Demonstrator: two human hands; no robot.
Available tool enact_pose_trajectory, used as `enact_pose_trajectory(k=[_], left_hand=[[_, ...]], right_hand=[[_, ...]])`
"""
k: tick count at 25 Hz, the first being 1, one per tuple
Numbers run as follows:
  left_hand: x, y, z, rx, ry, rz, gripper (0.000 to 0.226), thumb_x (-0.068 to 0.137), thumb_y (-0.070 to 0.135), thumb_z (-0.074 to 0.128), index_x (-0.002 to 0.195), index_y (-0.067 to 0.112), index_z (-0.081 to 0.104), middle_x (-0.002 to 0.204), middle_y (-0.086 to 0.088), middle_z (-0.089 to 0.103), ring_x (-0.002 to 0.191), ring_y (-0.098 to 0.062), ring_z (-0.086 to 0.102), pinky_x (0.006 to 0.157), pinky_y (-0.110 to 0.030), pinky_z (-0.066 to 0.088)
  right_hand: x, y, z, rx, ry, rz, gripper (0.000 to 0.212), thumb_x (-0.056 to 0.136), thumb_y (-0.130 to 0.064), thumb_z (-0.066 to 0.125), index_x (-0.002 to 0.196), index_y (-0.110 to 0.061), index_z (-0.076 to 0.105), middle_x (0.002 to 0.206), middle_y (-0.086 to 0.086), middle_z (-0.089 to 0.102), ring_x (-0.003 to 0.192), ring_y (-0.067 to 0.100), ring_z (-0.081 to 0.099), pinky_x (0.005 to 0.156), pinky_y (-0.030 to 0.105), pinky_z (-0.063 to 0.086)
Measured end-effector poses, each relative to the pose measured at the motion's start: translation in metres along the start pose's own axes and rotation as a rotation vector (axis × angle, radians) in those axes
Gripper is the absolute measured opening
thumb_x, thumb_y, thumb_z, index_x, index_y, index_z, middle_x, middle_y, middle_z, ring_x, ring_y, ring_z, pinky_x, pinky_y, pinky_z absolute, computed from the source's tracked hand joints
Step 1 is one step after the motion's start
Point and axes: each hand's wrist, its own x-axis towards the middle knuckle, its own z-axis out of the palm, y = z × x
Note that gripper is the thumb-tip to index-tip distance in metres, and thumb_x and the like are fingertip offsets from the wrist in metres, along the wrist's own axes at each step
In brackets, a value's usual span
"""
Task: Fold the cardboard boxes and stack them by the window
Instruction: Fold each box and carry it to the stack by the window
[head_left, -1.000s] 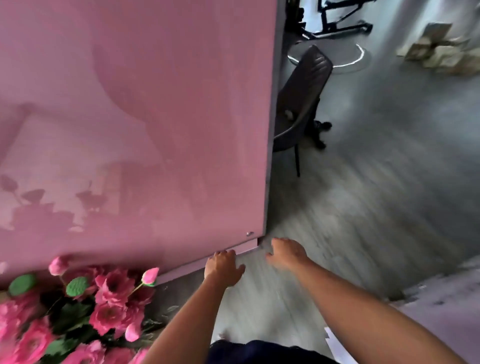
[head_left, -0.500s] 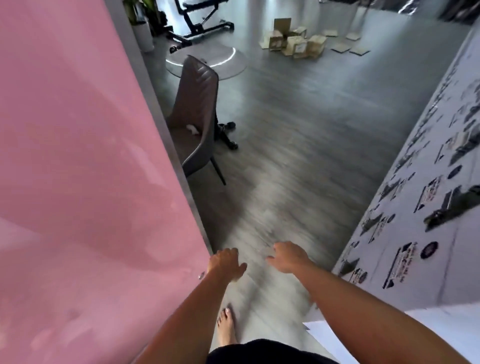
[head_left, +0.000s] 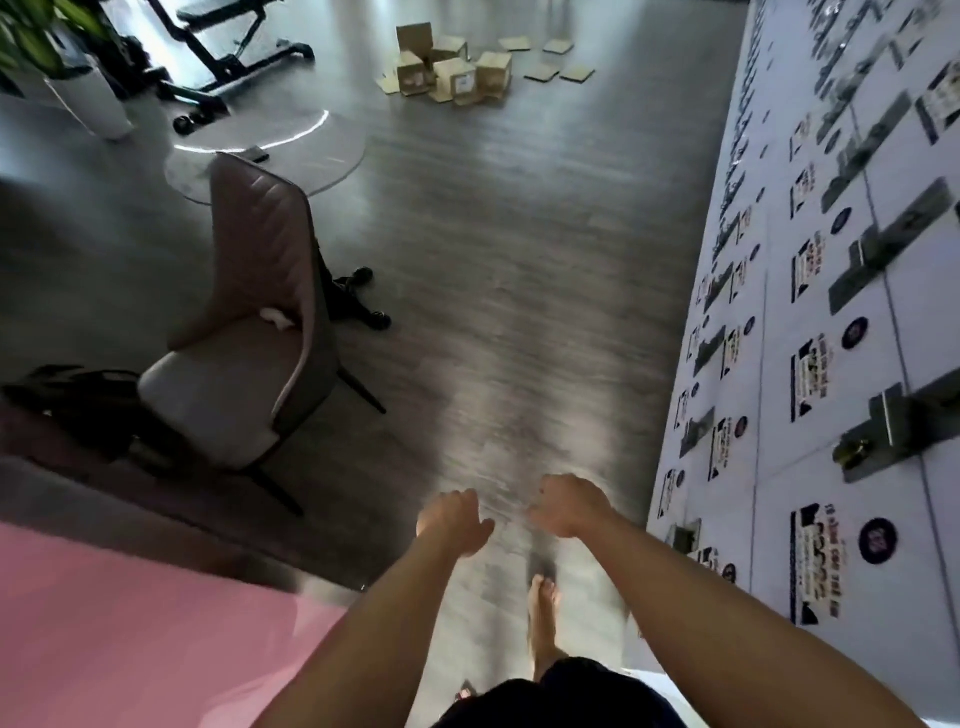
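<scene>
Grey floor (head_left: 519, 234): some boxes (head_left: 452, 73) folded, flat sheets (head_left: 550, 60) left; left hand (head_left: 453, 522) & right hand (head_left: 569, 506) loosely curled, holding nothing

I am looking down a grey wood-plank floor (head_left: 519, 249) with my left hand (head_left: 453, 522) and right hand (head_left: 569, 506) lying side by side, apart, low in the head view. Far ahead, a cluster of brown cardboard boxes (head_left: 452, 73) is sitting on the floor, with flat brown cardboard sheets (head_left: 556, 62) lying just to its right. A padded grey dining chair (head_left: 249, 332) is standing to my left, a round glass-topped table (head_left: 291, 150) behind it. A white sticker-covered wall (head_left: 831, 312) is running along my right, and a pink glossy panel (head_left: 130, 634) is lying at lower left.
</scene>
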Motion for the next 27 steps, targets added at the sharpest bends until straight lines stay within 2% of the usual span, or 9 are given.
enact_pose_trajectory(k=[3,8,16,21,27], left_hand=[[0.048,0.015,-0.027,0.012,0.008,0.033,0.053,0.099,0.053,0.047,0.137,0.015,0.05,0.134,-0.008,0.058,0.123,-0.026,0.055,0.097,-0.038,0.049],[0.132,0.022,-0.087,-0.009,0.025,-0.058,0.053,0.098,0.053,0.046,0.135,0.016,0.051,0.132,-0.007,0.058,0.12,-0.026,0.056,0.096,-0.039,0.05],[0.253,0.005,-0.187,-0.115,0.054,-0.2,0.048,0.095,0.048,0.052,0.13,0.016,0.057,0.131,-0.009,0.061,0.122,-0.028,0.056,0.099,-0.038,0.048],[0.348,-0.027,-0.239,-0.115,0.044,-0.168,0.042,0.093,0.045,0.051,0.122,0.018,0.063,0.123,-0.007,0.066,0.114,-0.029,0.061,0.093,-0.036,0.051],[0.501,-0.054,-0.375,-0.028,0.031,-0.117,0.045,0.094,0.048,0.051,0.126,0.016,0.056,0.127,-0.007,0.061,0.117,-0.027,0.057,0.094,-0.038,0.048]], right_hand=[[0.047,0.011,-0.027,-0.012,-0.017,0.004,0.039,0.093,-0.042,0.052,0.119,-0.016,0.065,0.123,0.009,0.066,0.109,0.03,0.063,0.076,0.03,0.044],[0.136,0.02,-0.091,-0.044,-0.045,-0.046,0.045,0.094,-0.045,0.052,0.127,-0.015,0.059,0.129,0.009,0.061,0.114,0.03,0.06,0.087,0.034,0.048],[0.288,0.01,-0.192,-0.086,-0.073,-0.12,0.044,0.096,-0.048,0.053,0.127,-0.017,0.057,0.126,0.007,0.062,0.109,0.028,0.061,0.077,0.032,0.045],[0.396,-0.02,-0.251,-0.107,-0.071,-0.106,0.05,0.094,-0.051,0.054,0.13,-0.016,0.057,0.132,0.01,0.06,0.117,0.03,0.059,0.089,0.036,0.049],[0.517,-0.062,-0.37,-0.05,-0.022,-0.048,0.053,0.096,-0.051,0.051,0.134,-0.014,0.054,0.134,0.012,0.059,0.118,0.031,0.058,0.092,0.037,0.049]])
